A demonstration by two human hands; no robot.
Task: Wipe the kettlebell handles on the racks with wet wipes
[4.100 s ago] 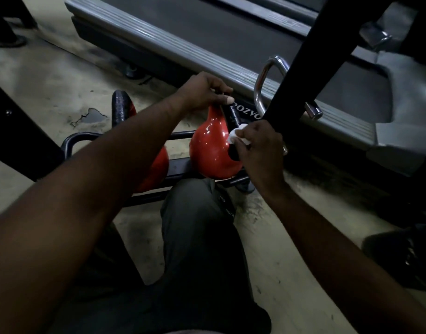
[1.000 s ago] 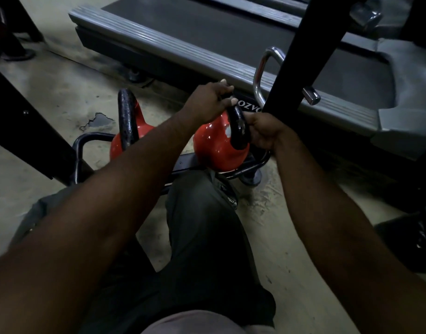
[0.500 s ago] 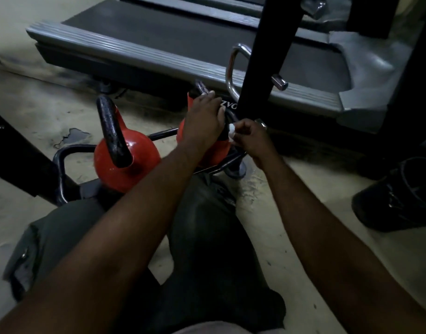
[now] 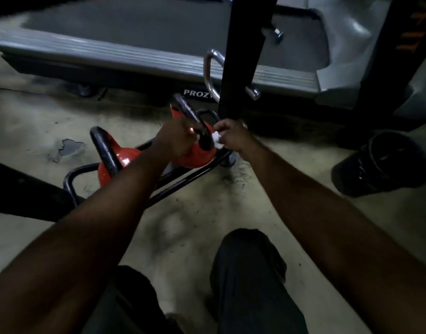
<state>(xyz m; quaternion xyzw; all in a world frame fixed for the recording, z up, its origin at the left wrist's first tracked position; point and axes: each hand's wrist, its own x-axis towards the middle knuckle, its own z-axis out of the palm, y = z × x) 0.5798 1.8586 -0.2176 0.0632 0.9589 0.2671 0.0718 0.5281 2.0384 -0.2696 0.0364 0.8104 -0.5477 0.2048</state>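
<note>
Two red kettlebells with black handles sit on a low black tube rack (image 4: 183,182) on the floor. The right kettlebell (image 4: 197,155) has its handle (image 4: 190,114) tilted toward me. My left hand (image 4: 175,136) grips that handle near its lower left side. My right hand (image 4: 233,136) pinches a white wet wipe (image 4: 218,141) against the lower right part of the same handle. The left kettlebell (image 4: 115,162) stands apart, with its handle (image 4: 103,145) upright and untouched.
A grey treadmill deck (image 4: 158,56) runs across the back. A black upright post (image 4: 243,56) with a chrome hook (image 4: 210,73) stands just behind the rack. A dark shoe (image 4: 380,162) is on the right. My knees (image 4: 250,273) are low in the view.
The view has pulled back and up, so the rack looks farther away. My right hand with the wipe has stayed at the handle's lower right. My left hand still holds the handle.
</note>
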